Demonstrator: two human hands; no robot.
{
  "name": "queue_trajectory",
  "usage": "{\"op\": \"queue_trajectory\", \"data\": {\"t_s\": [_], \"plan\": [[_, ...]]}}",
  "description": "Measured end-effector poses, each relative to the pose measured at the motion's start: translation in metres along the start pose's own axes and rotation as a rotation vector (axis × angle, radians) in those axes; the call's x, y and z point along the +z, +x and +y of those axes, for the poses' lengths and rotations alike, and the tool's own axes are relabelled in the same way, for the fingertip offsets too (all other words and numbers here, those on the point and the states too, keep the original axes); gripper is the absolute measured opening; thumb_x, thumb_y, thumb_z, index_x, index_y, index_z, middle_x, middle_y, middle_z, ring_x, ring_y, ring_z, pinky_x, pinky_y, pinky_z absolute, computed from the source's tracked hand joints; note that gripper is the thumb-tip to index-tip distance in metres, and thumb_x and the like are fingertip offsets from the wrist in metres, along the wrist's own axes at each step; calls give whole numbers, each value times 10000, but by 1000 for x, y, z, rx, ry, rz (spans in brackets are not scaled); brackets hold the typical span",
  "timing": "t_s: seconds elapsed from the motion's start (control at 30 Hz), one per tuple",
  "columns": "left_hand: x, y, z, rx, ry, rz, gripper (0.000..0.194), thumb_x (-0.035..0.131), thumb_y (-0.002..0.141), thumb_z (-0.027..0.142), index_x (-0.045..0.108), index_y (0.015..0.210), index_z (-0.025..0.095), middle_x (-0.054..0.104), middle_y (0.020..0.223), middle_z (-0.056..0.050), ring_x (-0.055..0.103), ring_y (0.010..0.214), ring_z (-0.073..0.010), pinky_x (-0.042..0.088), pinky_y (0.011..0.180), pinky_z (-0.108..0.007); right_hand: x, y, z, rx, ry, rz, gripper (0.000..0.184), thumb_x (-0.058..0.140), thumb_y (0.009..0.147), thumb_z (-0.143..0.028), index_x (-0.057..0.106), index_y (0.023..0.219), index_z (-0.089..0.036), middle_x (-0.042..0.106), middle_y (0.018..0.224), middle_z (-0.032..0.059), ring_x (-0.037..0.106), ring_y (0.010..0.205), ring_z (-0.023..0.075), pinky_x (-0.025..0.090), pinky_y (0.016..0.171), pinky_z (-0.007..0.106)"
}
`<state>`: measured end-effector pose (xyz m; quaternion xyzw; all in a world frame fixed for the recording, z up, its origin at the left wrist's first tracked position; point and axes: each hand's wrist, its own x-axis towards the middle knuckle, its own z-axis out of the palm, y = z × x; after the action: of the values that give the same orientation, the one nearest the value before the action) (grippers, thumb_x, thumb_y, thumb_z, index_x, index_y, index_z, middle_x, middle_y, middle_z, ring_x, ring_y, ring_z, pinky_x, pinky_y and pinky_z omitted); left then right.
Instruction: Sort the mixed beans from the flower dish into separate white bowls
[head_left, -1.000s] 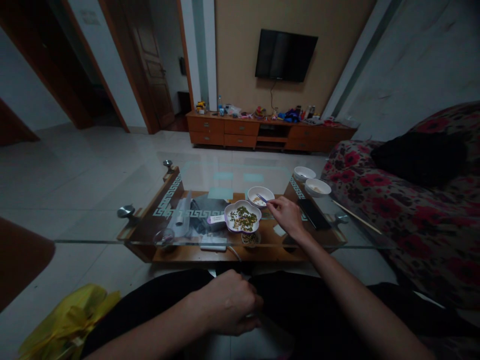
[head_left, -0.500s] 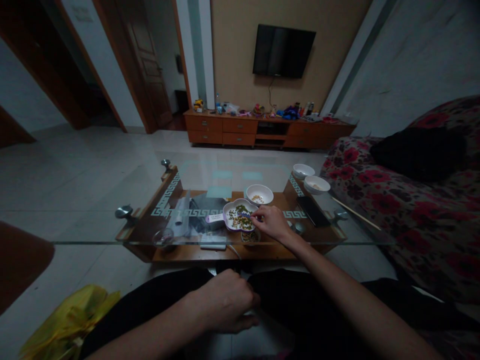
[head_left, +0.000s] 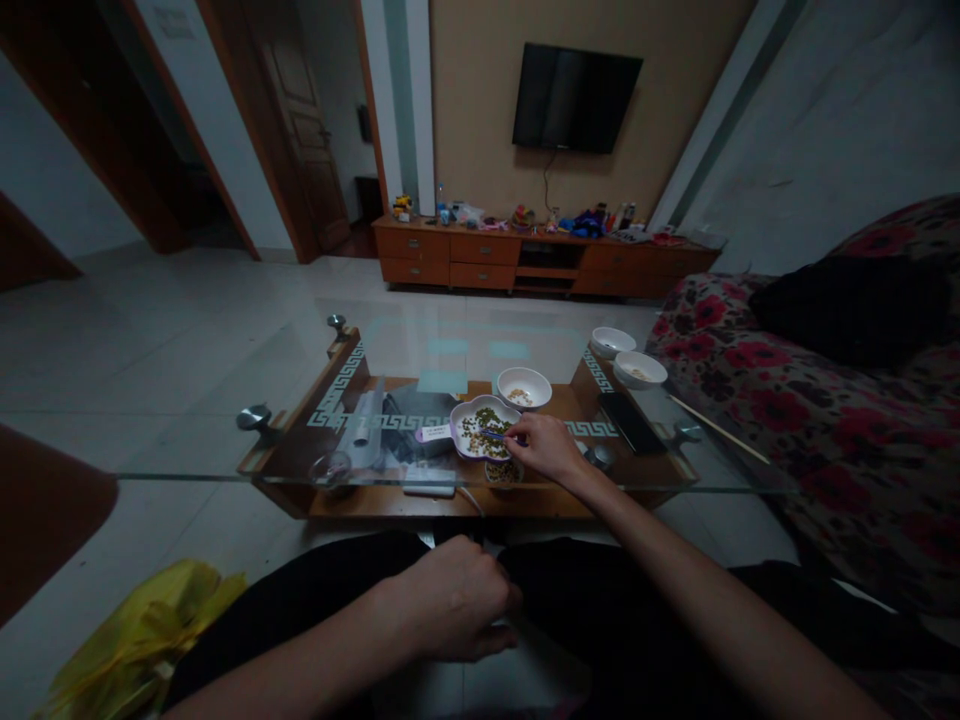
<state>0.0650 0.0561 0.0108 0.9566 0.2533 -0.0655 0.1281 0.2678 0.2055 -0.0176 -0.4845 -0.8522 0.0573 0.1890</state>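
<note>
My right hand (head_left: 546,446) pinches a thin blue stick-like tool (head_left: 493,434), its tip among green and pale beans. These lie scattered in a white, purple-rimmed dish (head_left: 459,447) on the glass table. A white label sits on the dish's handle (head_left: 433,434). Just behind stands a white bowl (head_left: 524,377) with some pale beans in it. A small container of mixed beans (head_left: 503,472) shows below the dish's near edge. My left hand (head_left: 459,598) is curled closed over my lap, away from the table, and nothing shows in it.
Two more white bowls (head_left: 613,341) stand at the table's right, with a chopstick-like rod (head_left: 718,428) near them. A flowered sofa (head_left: 795,420) is on the right. At lower left lies a yellow bag (head_left: 142,635). Across the room are a low cabinet (head_left: 480,262) and a television (head_left: 577,97).
The view has shifted slightly. My right hand keeps its pinch on the tool over the dish, and my left hand stays closed in the same place.
</note>
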Motion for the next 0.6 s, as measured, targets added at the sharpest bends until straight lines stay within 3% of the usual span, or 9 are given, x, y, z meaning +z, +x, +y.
{"op": "queue_trajectory", "data": {"t_s": [0.3,0.43,0.6], "plan": [[-4,1,0,-3,-9,-32,232,691,927,448,736,952,222,721,794,-33,721,744,-262,397,533,-367,-1,0,0,-17,-19,-24,182,662,935,-249,833,877,-222,771,849,55,659,734,180,433,681,295],[-4,0,-1,12,-6,7,224,704,917,434,729,913,212,711,771,-35,710,716,-247,332,515,-364,-7,0,10,5,32,94,183,649,949,-254,828,918,-239,772,891,46,679,787,182,456,732,290],[-1,0,-7,24,-55,37,215,694,924,426,714,909,212,719,811,-20,704,755,-228,347,559,-346,-22,1,39,147,-19,273,252,598,1005,-330,825,1048,-229,778,999,78,708,860,206,469,752,299]]}}
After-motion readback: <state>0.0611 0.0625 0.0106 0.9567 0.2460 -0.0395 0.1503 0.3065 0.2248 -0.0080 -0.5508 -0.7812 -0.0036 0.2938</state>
